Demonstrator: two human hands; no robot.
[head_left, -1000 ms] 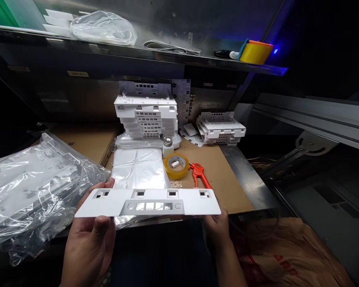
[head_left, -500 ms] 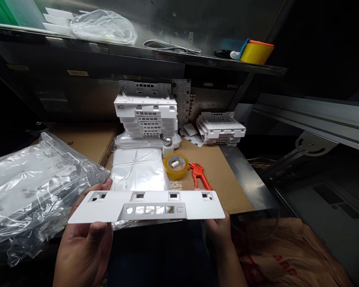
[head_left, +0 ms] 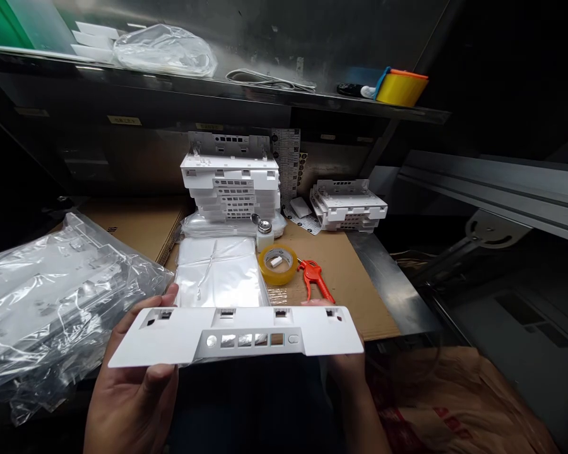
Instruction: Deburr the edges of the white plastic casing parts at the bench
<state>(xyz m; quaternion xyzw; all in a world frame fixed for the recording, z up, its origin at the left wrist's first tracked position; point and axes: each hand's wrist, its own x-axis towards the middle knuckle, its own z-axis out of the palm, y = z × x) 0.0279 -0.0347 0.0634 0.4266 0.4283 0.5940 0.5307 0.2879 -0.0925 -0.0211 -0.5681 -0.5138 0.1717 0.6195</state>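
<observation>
A white plastic panel [head_left: 170,337] with a row of small cutouts is held up in front of me, slightly tilted. My left hand [head_left: 135,397] grips its left end, thumb at the lower edge and fingers behind. At the right end my right hand [head_left: 348,372] holds it from behind and below; most of those fingers are hidden. Beyond the panel lie a stack of clear plastic bags [head_left: 218,271], a roll of yellow tape [head_left: 265,275] with a small white piece inside its ring, and a red air blow gun [head_left: 315,277].
Similar white panels stand in a tall stack [head_left: 231,189] and a smaller stack [head_left: 350,205] at the back. Bagged white parts [head_left: 66,296] lie left, by flat cardboard [head_left: 127,221]. A dispenser bottle [head_left: 264,236] stands behind the tape. A metal shelf [head_left: 265,94] crosses above.
The panel has dropped slightly in view and turned a little, its left end now lower than its right. Both hands keep their hold. The background has shifted slightly.
</observation>
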